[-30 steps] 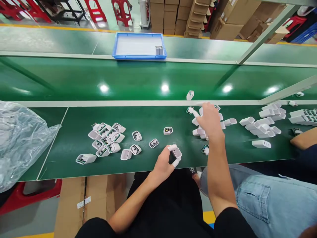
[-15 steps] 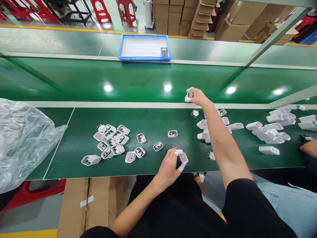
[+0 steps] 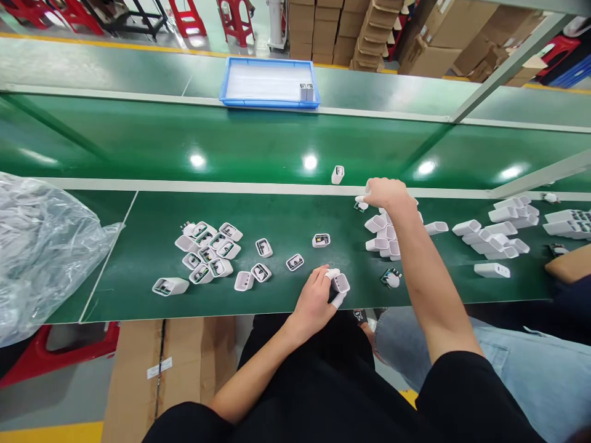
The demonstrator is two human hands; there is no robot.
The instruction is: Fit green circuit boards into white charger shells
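My left hand [image 3: 318,299], with white finger covers on thumb and forefinger, is closed around a white charger housing [image 3: 341,283] at the table's front edge. The housing's open end faces up. Farther off, my right hand [image 3: 385,193] reaches over a small circuit board [image 3: 361,204] with a round white part. Its covered fingertips look apart and close to the board; whether they touch it is unclear. On the green belt to its left stands a white charger [image 3: 338,175]. Another circuit board [image 3: 392,279] lies nearer me. Empty housings [image 3: 378,244] sit partly hidden under my right forearm.
Left on the table are clustered chargers [image 3: 207,252] with boards inside, plus several loose ones. A clear plastic bag [image 3: 50,258] covers the far left. Behind the belt stands a blue tray [image 3: 270,103]. More housings [image 3: 494,240] lie right, near another person's arm [image 3: 570,264].
My right hand has let go of the charger on the belt and moved right and nearer, to the circuit board. The left hand keeps its housing. The view has tilted slightly.
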